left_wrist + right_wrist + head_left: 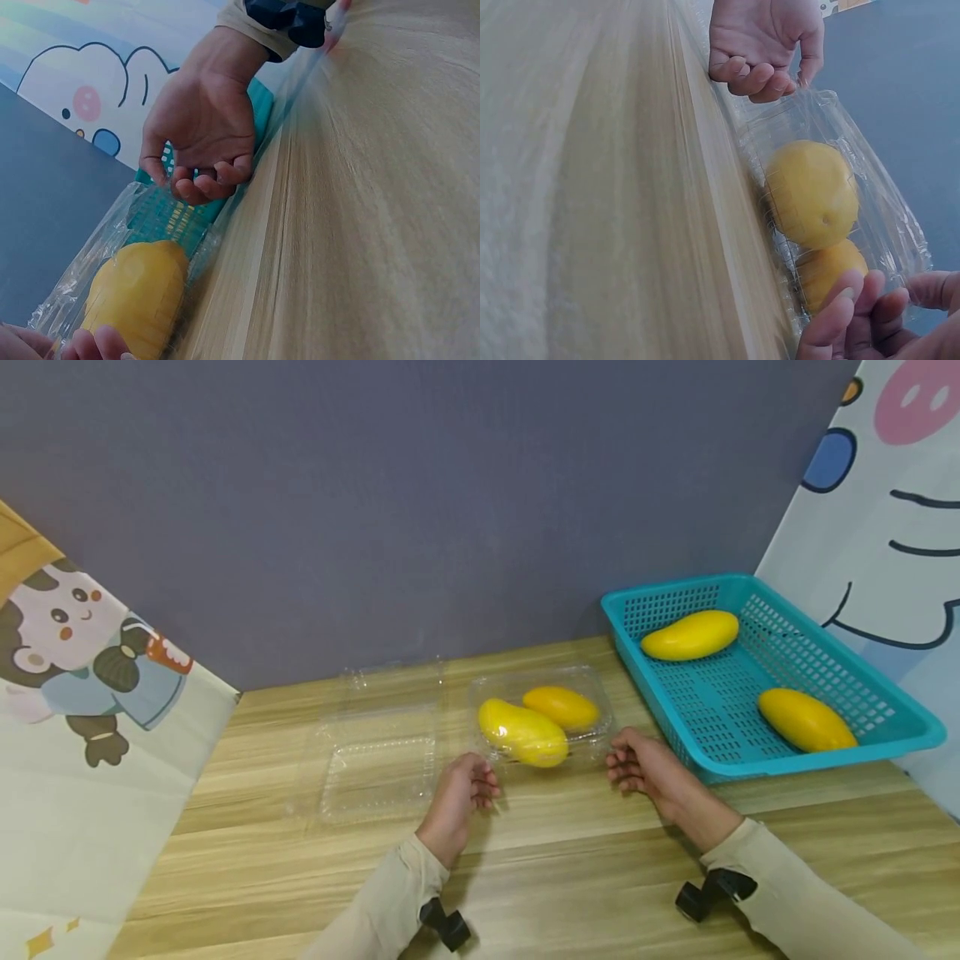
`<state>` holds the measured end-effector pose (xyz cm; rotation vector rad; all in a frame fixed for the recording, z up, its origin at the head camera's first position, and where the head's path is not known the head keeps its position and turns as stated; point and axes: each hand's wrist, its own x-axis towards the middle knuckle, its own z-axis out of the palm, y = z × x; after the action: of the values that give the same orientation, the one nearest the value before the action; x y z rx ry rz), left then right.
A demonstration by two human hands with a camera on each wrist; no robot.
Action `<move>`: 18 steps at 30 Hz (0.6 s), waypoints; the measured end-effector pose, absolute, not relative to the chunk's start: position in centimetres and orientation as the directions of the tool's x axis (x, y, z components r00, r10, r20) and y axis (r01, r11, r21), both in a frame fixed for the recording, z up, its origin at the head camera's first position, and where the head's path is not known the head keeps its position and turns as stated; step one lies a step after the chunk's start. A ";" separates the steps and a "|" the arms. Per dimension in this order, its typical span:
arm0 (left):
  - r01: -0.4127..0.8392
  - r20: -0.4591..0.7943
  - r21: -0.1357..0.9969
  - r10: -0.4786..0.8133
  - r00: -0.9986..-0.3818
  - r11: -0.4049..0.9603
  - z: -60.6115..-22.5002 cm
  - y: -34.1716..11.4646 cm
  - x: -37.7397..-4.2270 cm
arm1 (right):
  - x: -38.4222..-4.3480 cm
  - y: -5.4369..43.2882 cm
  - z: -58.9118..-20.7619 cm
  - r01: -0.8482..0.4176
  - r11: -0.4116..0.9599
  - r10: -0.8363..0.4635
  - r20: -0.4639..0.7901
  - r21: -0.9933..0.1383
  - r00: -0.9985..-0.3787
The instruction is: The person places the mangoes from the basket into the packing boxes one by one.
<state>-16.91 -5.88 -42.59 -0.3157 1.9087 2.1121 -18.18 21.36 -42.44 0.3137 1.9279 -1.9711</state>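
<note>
Two yellow mangoes (522, 732) lie side by side in a clear plastic clamshell box (542, 679), its lid down over them in the head view. At the box's front left corner, my left hand (459, 802) pinches the edge between thumb and fingers. My right hand (651, 774) does the same at the front right corner. In the right wrist view the left hand (769, 49) has its thumb and fingertip together on the clear rim. From the left wrist, the right hand (204, 127) shows its palm, fingers curled at the box's corner.
To the right stands a turquoise basket (658, 718) with two more mangoes (806, 720) in it, close beside my right hand. Another clear clamshell box (378, 777) lies open on the wooden table (247, 860) at left. A grey panel (420, 527) rises behind.
</note>
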 end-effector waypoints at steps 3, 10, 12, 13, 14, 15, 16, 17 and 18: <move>-0.338 -0.335 0.937 0.049 -0.941 -0.089 -42.6 -5.9 -16.9 | -18.2 21.3 -42.4 0.400 0.003 -0.101 -0.399 -0.916 -0.911; -0.315 -0.313 0.944 0.036 -0.949 -0.094 -42.8 -5.8 -16.9 | -18.3 21.4 -42.6 0.398 0.001 -0.094 -0.396 -0.918 -0.913; -0.309 -0.307 0.946 0.035 -0.951 -0.094 -42.8 -5.8 -16.9 | -18.4 21.4 -42.6 0.397 0.000 -0.090 -0.395 -0.918 -0.914; -0.307 -0.306 0.947 0.034 -0.952 -0.094 -42.8 -5.8 -16.9 | -18.4 21.4 -42.6 0.397 0.001 -0.088 -0.395 -0.918 -0.914; -0.306 -0.304 0.947 0.034 -0.952 -0.094 -42.8 -5.8 -16.9 | -18.4 21.4 -42.6 0.396 0.002 -0.087 -0.395 -0.918 -0.915; -0.305 -0.303 0.948 0.034 -0.952 -0.094 -42.7 -5.8 -16.9 | -18.4 21.4 -42.6 0.396 0.005 -0.086 -0.395 -0.918 -0.915; -0.304 -0.302 0.948 0.034 -0.953 -0.094 -42.7 -5.8 -16.9 | -18.4 21.4 -42.6 0.397 0.006 -0.085 -0.396 -0.918 -0.914; -0.303 -0.301 0.948 0.034 -0.953 -0.095 -42.7 -5.8 -16.8 | -18.4 21.3 -42.5 0.397 0.009 -0.082 -0.396 -0.918 -0.914; -0.301 -0.299 0.949 0.034 -0.954 -0.097 -42.7 -5.9 -16.8 | -18.4 21.3 -42.5 0.396 0.010 -0.080 -0.396 -0.918 -0.915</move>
<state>-16.83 -5.86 -42.71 -0.2947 1.9412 2.1517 -18.36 21.33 -42.51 0.3258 1.9577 -1.9713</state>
